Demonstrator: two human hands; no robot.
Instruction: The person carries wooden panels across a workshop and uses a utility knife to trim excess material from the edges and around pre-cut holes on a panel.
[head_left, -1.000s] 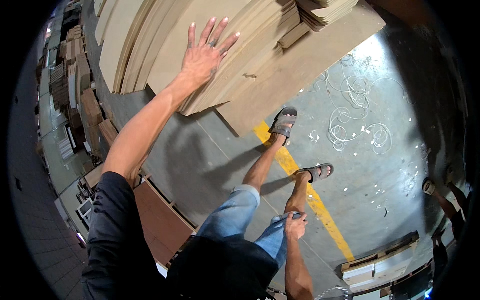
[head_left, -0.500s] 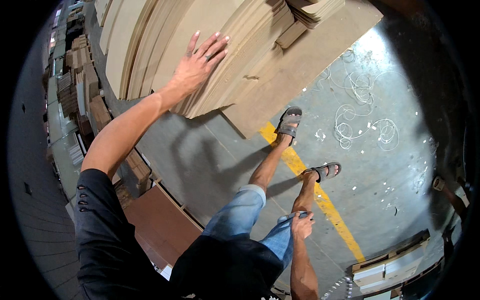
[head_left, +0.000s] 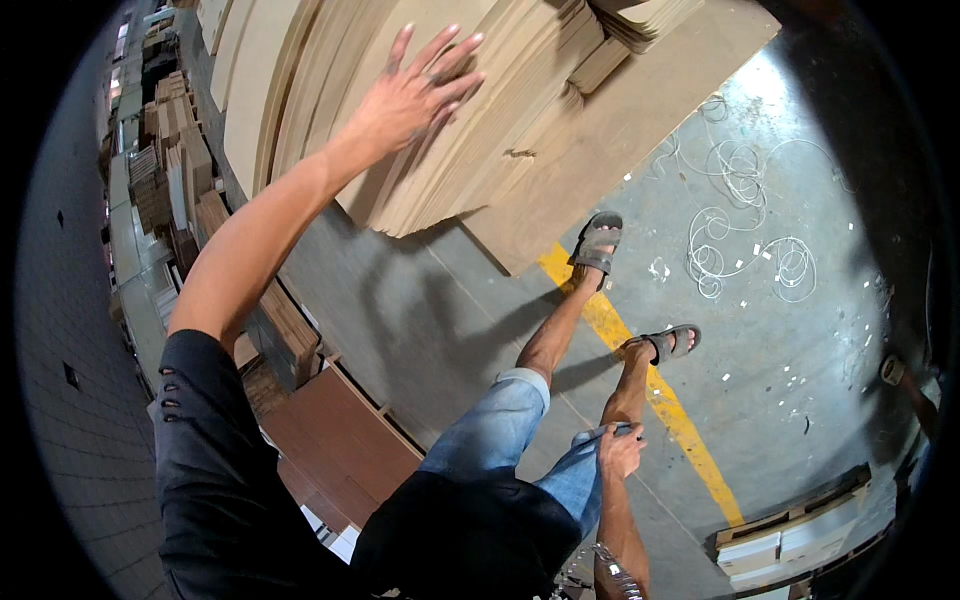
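Observation:
My left hand (head_left: 405,105) is stretched out over the near end of a stack of curved light-brown wood panels (head_left: 450,165). Its fingers are spread and hold nothing, and a shadow falls on the panels beside them. Whether the palm touches the wood I cannot tell. The stack rests by a large flat board (head_left: 660,95) whose corner reaches toward my feet. Down at my knee, my right hand (head_left: 621,452) is closed on the rolled hem of my blue denim shorts (head_left: 482,428). Part of its fingers is hidden by the cloth.
Thin white cable (head_left: 740,180) lies in loose loops on the grey floor among white scraps. A yellow floor line (head_left: 685,435) runs past my sandals. White panels (head_left: 790,545) lie on a pallet at lower right. A brown board (head_left: 345,440) and wood piles (head_left: 190,150) stand left.
My left hand has shifted up and right over the stack, its fingers spread. My right hand keeps its hold at the hem. The whole view has shifted slightly.

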